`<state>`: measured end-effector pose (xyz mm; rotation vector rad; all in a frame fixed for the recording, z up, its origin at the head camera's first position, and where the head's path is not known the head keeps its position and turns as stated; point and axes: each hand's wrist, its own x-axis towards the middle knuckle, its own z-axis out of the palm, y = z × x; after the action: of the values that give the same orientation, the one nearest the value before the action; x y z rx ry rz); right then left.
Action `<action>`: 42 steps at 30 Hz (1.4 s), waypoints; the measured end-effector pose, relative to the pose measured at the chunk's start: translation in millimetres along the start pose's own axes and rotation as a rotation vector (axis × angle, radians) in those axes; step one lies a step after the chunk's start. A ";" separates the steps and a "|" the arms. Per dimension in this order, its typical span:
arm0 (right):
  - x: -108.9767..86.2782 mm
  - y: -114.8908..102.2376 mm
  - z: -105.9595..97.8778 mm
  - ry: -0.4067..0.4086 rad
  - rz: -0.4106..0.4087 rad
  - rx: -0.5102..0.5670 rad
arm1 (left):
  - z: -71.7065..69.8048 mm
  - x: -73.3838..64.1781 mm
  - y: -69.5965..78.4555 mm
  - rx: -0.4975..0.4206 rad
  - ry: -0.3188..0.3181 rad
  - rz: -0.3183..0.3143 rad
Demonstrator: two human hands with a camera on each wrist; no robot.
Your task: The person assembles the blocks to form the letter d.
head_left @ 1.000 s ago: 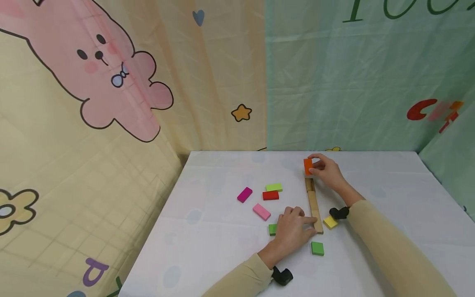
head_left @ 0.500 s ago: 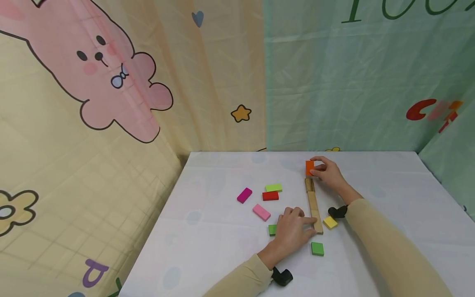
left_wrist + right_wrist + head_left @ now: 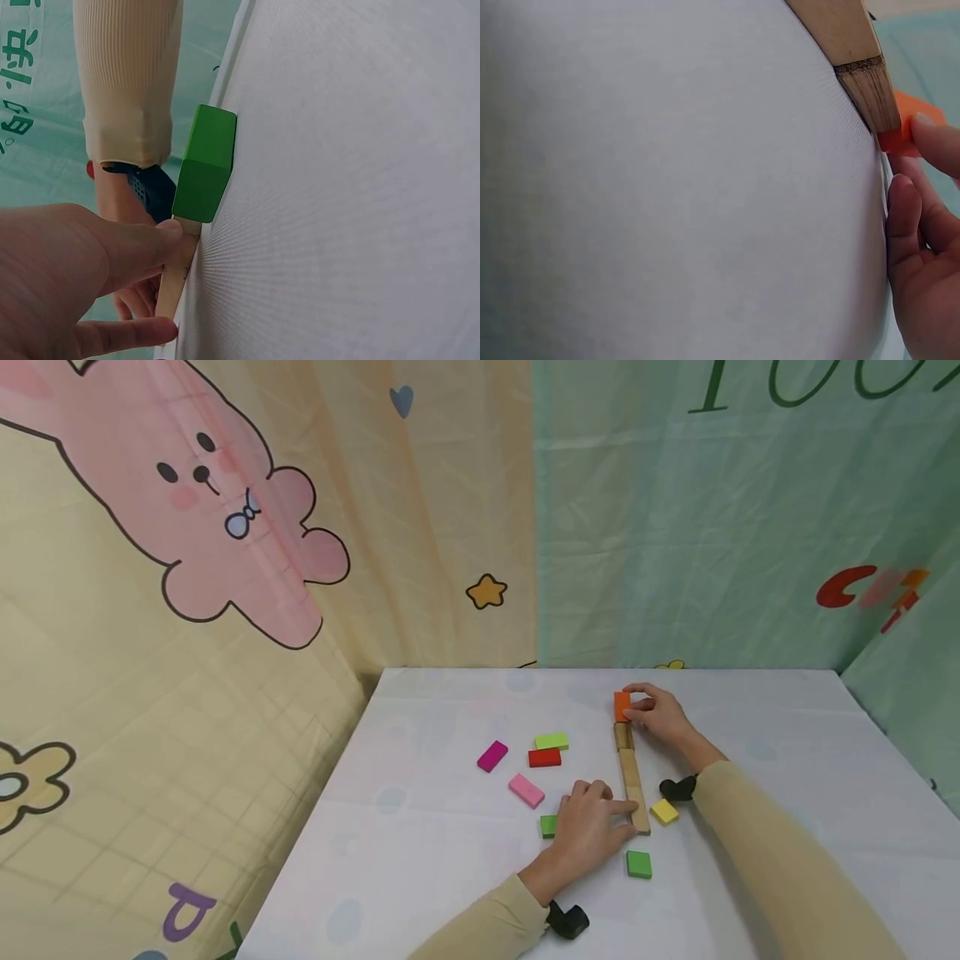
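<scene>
In the head view, a narrow row of wooden blocks (image 3: 629,768) runs away from the person, its far piece darker than the others. At its far end, my right hand (image 3: 663,717) pinches an orange block (image 3: 622,705) between thumb and fingers. The right wrist view shows this orange block (image 3: 904,142) up against the darker wooden piece (image 3: 868,91). My left hand (image 3: 585,827) rests at the near end of the row, its thumb and a fairly straight finger touching the wood (image 3: 175,274). A green block (image 3: 639,864) lies just nearer than the row.
Left of the row lie a magenta block (image 3: 492,757), a pink block (image 3: 527,791), a red block (image 3: 544,757), a lime block (image 3: 552,741) and a partly hidden green block (image 3: 548,827). A yellow block (image 3: 664,812) sits to its right. Printed curtains surround the white table (image 3: 405,868).
My right hand has brought the orange block nearer, closing the gap to the row's far end. The left hand has stayed in place on the row.
</scene>
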<state>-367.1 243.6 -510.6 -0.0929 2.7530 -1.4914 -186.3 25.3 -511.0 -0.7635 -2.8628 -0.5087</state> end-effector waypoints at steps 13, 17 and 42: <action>1.5 -3.0 -0.3 -0.097 0.027 -0.041 | 0.8 0.8 -1.1 -0.010 0.000 0.003; 1.5 -2.9 -0.6 -0.098 0.022 -0.056 | 0.6 0.7 -1.1 -0.012 -0.004 0.005; 8.5 -2.0 -9.2 -0.246 0.012 -0.150 | 1.2 0.1 -0.7 -0.020 -0.009 0.001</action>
<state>-375.8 249.7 -503.7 -0.2425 2.6554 -1.1787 -186.8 25.2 -512.3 -0.7723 -2.8698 -0.5364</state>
